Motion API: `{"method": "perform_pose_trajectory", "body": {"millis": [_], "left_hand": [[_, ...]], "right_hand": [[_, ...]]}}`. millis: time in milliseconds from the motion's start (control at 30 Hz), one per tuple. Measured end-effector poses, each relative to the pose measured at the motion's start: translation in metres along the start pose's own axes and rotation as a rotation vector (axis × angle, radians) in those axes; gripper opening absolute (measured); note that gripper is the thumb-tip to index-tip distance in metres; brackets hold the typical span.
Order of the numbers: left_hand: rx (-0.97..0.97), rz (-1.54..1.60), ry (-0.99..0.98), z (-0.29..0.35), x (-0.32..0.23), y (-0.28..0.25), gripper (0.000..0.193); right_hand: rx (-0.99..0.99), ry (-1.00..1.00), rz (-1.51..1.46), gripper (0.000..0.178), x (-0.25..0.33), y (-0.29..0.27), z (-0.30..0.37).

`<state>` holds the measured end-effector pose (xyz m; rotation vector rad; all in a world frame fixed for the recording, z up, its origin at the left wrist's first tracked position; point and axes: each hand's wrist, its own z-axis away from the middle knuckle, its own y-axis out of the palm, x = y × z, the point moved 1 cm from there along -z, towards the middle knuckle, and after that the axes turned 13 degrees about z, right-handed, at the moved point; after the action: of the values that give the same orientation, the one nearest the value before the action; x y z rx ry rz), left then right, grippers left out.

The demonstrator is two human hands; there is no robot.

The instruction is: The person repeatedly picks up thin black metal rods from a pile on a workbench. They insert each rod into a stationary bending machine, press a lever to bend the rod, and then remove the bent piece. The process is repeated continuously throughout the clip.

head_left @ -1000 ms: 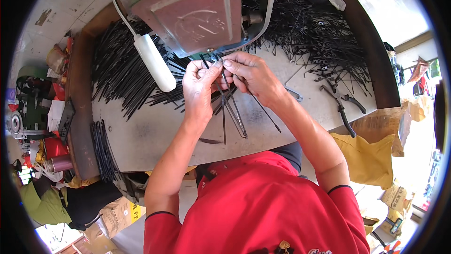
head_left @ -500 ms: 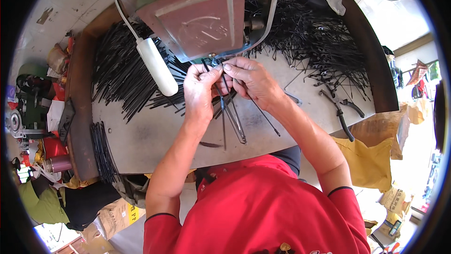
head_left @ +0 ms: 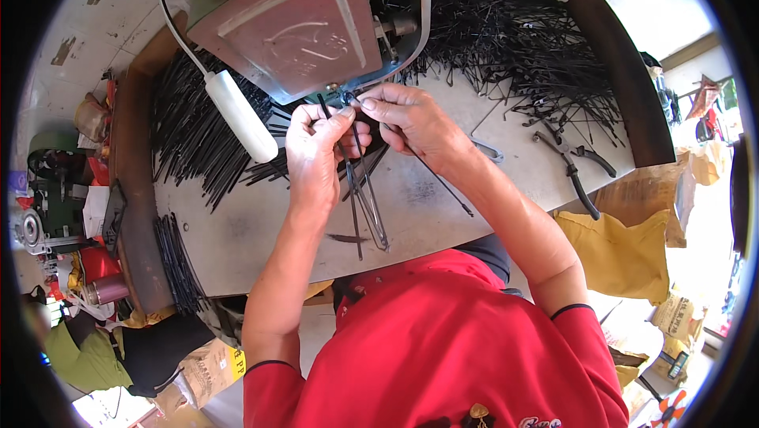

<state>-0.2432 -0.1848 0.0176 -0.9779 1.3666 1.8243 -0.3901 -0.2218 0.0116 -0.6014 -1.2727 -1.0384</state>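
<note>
My left hand (head_left: pixel 315 151) grips several thin black metal rods (head_left: pixel 360 191) that hang down over the grey worktable (head_left: pixel 237 230). My right hand (head_left: pixel 407 119) pinches the top end of one black rod at the lower edge of a machine with a reddish-brown cover (head_left: pixel 292 20). Both hands meet just under the machine. Large heaps of the same black rods lie to the left (head_left: pixel 190 127) and to the far right (head_left: pixel 522 40) of the machine.
A white handle (head_left: pixel 241 115) on a wire sticks out left of my hands. Pliers (head_left: pixel 573 167) and a small wrench (head_left: pixel 484 147) lie on the table at right. A yellow sack (head_left: pixel 624 254) sits beyond the table edge. Cluttered tools and containers stand at far left.
Both hands have lifted slightly toward the machine's lower edge. The rods remain in my left hand.
</note>
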Motion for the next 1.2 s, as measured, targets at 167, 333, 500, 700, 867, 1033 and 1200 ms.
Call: {"method": "perform_pose_trajectory", "body": {"millis": [167, 333, 500, 700, 867, 1033, 1200], "left_hand": [[-0.019, -0.057, -0.026, 0.016, -0.003, 0.001, 0.021], [-0.047, -0.096, -0.107, 0.028, 0.003, -0.004, 0.026], [-0.038, -0.323, 0.254, 0.04, 0.023, -0.008, 0.026], [-0.043, -0.272, 0.001, 0.042, 0.017, 0.013, 0.011], [-0.023, -0.095, -0.103, 0.043, 0.025, 0.004, 0.014], [-0.052, 0.106, -0.18, 0.04, 0.031, -0.006, 0.014], [0.023, 0.113, -0.116, 0.046, 0.036, 0.013, 0.017]], "right_hand": [[-0.005, 0.021, 0.019, 0.019, -0.005, 0.0, 0.012], [-0.091, -0.015, 0.03, 0.023, -0.006, 0.01, 0.033], [-0.263, -0.107, 0.469, 0.021, -0.003, 0.012, 0.06], [-0.276, -0.322, 0.833, 0.018, -0.02, 0.018, 0.081], [-0.706, -0.343, 1.264, 0.033, -0.035, -0.065, 0.128], [-1.079, -0.125, 1.721, 0.049, -0.026, -0.146, 0.192], [-0.997, -0.047, 1.779, 0.053, -0.033, -0.148, 0.207]]}}
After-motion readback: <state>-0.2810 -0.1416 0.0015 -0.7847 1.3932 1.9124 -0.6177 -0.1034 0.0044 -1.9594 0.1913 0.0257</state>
